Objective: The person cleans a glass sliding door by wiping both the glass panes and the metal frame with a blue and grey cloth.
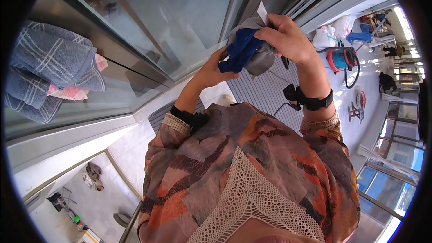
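Observation:
In front of the glass door, my right hand [287, 38] grips a grey cloth [261, 62] and the edge of a dark blue cloth [241, 49]. A thin white strip [262, 12] stands up beside its fingers. My left hand [214, 71] supports the blue cloth from the left, its thumb under the lower edge and its fingers partly hidden behind. The two cloths are bunched together. Black bands are strapped on both forearms.
Blue checked towels [54, 57] hang over a metal bar at the left, by glass panels [175, 13]. Below lies a striped mat [260, 87]. At the right stand a red and blue vacuum cleaner [342, 59], white bags [343, 27] and a small stool [355, 112]. People are in the far background.

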`<state>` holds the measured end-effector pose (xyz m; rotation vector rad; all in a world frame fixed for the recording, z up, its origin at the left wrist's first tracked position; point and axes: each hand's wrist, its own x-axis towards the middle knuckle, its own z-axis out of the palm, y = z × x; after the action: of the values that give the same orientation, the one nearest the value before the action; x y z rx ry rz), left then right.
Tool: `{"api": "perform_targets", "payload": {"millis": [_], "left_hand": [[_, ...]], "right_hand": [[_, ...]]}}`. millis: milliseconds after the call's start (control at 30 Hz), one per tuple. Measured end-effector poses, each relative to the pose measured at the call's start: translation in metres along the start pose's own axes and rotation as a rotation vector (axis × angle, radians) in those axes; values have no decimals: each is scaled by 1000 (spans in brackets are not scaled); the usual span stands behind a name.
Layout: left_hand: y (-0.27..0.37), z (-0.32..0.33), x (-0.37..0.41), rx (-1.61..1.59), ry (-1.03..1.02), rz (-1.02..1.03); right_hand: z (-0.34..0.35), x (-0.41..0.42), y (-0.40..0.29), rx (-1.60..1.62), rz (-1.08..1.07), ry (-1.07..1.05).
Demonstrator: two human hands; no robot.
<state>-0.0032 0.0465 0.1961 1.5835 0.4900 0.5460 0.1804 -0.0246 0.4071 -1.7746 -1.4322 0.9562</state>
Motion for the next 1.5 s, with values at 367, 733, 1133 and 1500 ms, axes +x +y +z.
{"api": "perform_targets", "payload": {"millis": [367,733,1133,1500], "left_hand": [[-36,-13,7,-413,45,-47],[21,-73,-9,-8,381,16],[32,-108,-15,341,251,-37],[1,-6,-5,-836,-89,-444]], "right_hand": [[-11,10,6,-110,-82,59],[-15,13,56,-340,-37,256],[4,12,68,670,161,199],[32,27,70,1267,235,-184]]}}
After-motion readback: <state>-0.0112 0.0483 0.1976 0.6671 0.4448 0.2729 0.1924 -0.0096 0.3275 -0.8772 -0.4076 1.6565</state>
